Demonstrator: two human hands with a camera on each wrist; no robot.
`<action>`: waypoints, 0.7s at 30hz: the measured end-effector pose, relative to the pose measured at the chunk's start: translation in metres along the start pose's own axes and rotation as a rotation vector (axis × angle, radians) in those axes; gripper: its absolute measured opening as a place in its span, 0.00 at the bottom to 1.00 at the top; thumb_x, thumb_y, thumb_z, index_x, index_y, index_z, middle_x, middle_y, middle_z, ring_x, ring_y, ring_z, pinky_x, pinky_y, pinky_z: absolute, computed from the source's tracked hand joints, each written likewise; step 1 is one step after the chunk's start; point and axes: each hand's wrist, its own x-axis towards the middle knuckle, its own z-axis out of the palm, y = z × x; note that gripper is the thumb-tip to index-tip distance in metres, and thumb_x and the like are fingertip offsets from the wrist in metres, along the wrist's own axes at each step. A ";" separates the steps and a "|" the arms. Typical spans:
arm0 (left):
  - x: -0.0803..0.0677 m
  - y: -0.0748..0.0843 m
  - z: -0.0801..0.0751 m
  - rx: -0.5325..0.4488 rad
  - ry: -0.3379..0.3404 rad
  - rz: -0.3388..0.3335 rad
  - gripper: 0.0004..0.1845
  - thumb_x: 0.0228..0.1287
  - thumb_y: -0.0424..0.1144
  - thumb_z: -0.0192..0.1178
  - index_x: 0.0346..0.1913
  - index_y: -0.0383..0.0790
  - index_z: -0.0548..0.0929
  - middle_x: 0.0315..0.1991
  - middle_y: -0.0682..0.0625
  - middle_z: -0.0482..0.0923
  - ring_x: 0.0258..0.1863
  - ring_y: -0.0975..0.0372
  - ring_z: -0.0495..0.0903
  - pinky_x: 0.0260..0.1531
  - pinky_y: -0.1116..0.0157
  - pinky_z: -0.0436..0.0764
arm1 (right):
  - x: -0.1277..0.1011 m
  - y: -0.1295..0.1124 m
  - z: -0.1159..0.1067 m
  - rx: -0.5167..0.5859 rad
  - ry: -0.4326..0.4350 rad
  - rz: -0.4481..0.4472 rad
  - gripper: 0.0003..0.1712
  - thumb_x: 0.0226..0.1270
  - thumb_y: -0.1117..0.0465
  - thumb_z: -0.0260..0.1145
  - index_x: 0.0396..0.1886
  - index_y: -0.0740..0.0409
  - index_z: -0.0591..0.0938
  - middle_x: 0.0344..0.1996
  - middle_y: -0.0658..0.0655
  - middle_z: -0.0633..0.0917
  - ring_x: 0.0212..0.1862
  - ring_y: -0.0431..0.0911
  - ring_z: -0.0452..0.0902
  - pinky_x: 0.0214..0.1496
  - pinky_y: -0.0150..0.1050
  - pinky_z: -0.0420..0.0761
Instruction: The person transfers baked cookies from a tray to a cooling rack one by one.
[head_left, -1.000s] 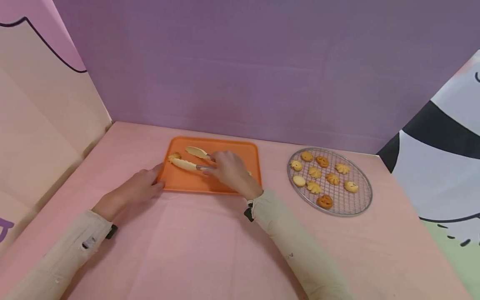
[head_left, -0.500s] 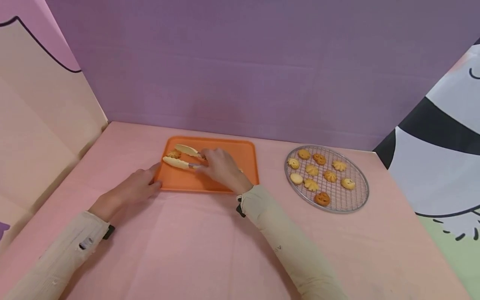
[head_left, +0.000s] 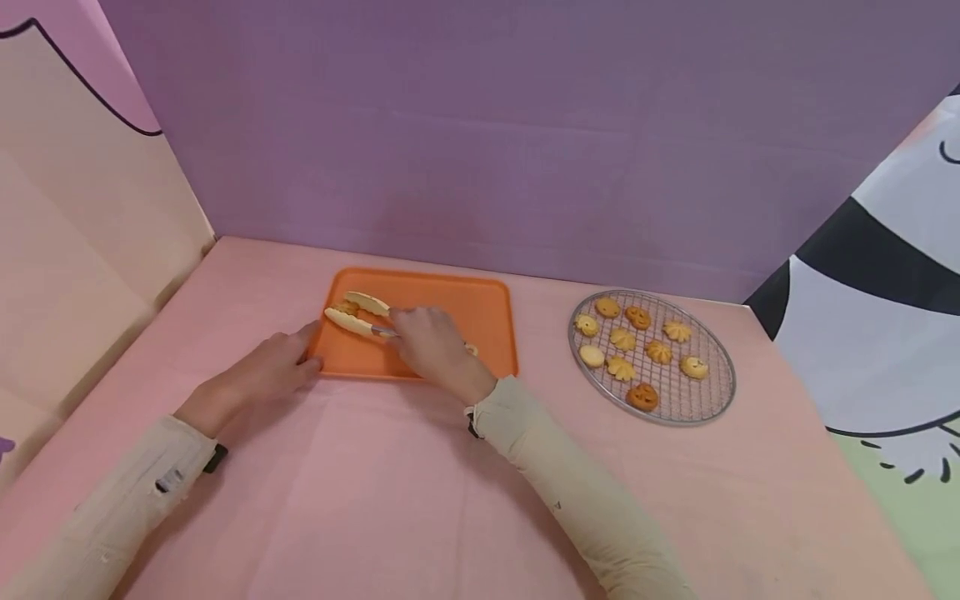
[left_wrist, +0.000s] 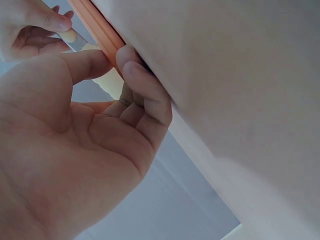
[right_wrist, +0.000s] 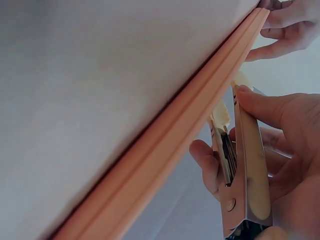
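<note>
Pink table (head_left: 390, 500), backed by a purple wall (head_left: 487, 133), carrying an orange tray (head_left: 487, 312) at centre and, well apart to its right, a round wire rack (head_left: 716, 400) bearing ten cookies. On the tray, the right hand (head_left: 427, 346) grips a pair of tongs (head_left: 360, 315) by the metal handles, fingers curled round them; the cream tips stand apart on either side of a single cookie (head_left: 347, 308) near the tray's far left corner. A second cookie appears to lie just beside the right wrist, mostly hidden. The left hand (head_left: 270, 371) steadies the tray: the left wrist view shows thumb and curled fingers (left_wrist: 145, 85) pinching the near left rim (left_wrist: 97, 32). Whether the tips touch the cookie cannot be told. Judged good practice here: close the tips gently and evenly on the cookie's sides, since a brittle biscuit would likely crack under a hard squeeze, and keep the tray held flat.
</note>
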 end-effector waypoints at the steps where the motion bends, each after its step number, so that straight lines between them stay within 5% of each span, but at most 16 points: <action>1: 0.000 0.000 0.000 0.003 0.003 0.000 0.37 0.74 0.39 0.52 0.76 0.24 0.50 0.27 0.48 0.69 0.29 0.58 0.74 0.41 0.57 0.72 | -0.001 0.000 0.000 -0.002 -0.001 -0.001 0.12 0.67 0.54 0.70 0.42 0.57 0.84 0.32 0.53 0.87 0.29 0.44 0.82 0.29 0.36 0.81; 6: 0.001 0.001 0.000 0.009 0.010 0.005 0.37 0.74 0.39 0.53 0.75 0.23 0.52 0.42 0.39 0.76 0.40 0.52 0.76 0.44 0.55 0.72 | -0.005 0.003 0.000 -0.004 0.014 0.011 0.11 0.66 0.53 0.70 0.40 0.56 0.84 0.33 0.52 0.87 0.31 0.46 0.84 0.31 0.40 0.82; 15: 0.001 0.002 0.001 0.010 0.010 0.010 0.37 0.74 0.40 0.52 0.75 0.22 0.51 0.36 0.42 0.75 0.35 0.55 0.75 0.42 0.56 0.73 | -0.010 0.005 -0.002 -0.016 -0.001 0.025 0.13 0.66 0.50 0.70 0.39 0.54 0.84 0.32 0.50 0.87 0.29 0.44 0.82 0.30 0.39 0.80; 21: -0.001 0.003 0.001 0.026 0.042 0.018 0.37 0.73 0.39 0.53 0.74 0.21 0.53 0.47 0.34 0.77 0.43 0.49 0.75 0.46 0.52 0.73 | -0.018 0.007 -0.009 0.016 0.034 -0.032 0.25 0.66 0.51 0.71 0.57 0.58 0.76 0.21 0.50 0.81 0.19 0.41 0.75 0.20 0.34 0.74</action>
